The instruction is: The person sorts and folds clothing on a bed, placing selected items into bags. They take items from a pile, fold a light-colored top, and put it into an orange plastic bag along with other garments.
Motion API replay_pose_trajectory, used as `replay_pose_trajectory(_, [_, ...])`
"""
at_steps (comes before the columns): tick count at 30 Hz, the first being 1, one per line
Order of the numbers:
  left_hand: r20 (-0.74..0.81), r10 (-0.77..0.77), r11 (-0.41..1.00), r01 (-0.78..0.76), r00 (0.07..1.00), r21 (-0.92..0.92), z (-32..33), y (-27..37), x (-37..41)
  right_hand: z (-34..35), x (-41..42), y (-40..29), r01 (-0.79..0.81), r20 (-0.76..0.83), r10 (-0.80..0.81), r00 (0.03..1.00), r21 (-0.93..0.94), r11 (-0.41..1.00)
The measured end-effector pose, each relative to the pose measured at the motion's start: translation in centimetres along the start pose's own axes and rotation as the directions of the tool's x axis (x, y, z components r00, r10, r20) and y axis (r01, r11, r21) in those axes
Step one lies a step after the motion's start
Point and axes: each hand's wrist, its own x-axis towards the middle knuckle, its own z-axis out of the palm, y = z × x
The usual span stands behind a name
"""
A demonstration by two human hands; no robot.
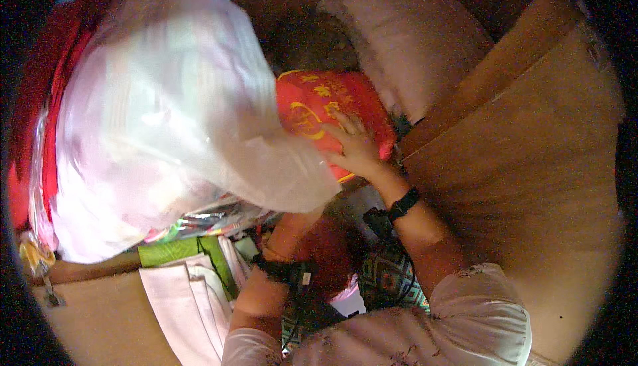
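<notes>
A red fabric bag or packet point(344, 96) with yellow printing lies before me. My right hand point(354, 149) rests flat on its top with the fingers apart. Left of it hangs a large pale white bundle point(164, 111) with a plastic-like sheen, blurred and bulging. My left hand point(311, 216) reaches up beneath the bundle's lower right corner. Its fingers are covered there, so its grip cannot be made out. Both wrists wear dark straps.
Brown wooden panels point(498, 166) rise on the right. A pale pillow or cushion point(398, 37) sits at the top. Folded pink cloths point(174, 301) and a green cloth point(169, 251) lie at lower left. Red fabric point(60, 131) hangs at the far left.
</notes>
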Motion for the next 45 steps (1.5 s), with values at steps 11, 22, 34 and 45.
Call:
replay_pose_trajectory(11, [0.060, -0.153, 0.909, 0.165, 0.986, -0.383, -6.6, 1.9, -3.9, 1.4, -1.0, 3.7, 0.001, -0.017, 0.004, 1.000, 0.261, 0.965])
replay_pose_trajectory(22, [-0.146, -0.550, 0.677, 0.337, 0.823, -0.654, -14.4, 3.4, -15.2, -0.4, -5.0, -8.2, 0.179, 0.305, -0.303, 0.903, 0.375, 0.910])
replay_pose_trajectory(34, [-0.168, -0.604, 0.645, 0.353, 0.779, -0.678, -15.4, 4.0, -19.2, 24.6, -16.3, -2.8, 0.508, 0.732, -0.682, 0.002, 0.586, 0.631])
replay_pose_trajectory(45, [-0.121, -0.623, 0.592, 0.364, 0.773, -0.719, -15.5, 3.5, -18.5, 11.3, -9.7, -10.1, 0.350, 0.856, -0.433, -0.283, 0.512, 0.784])
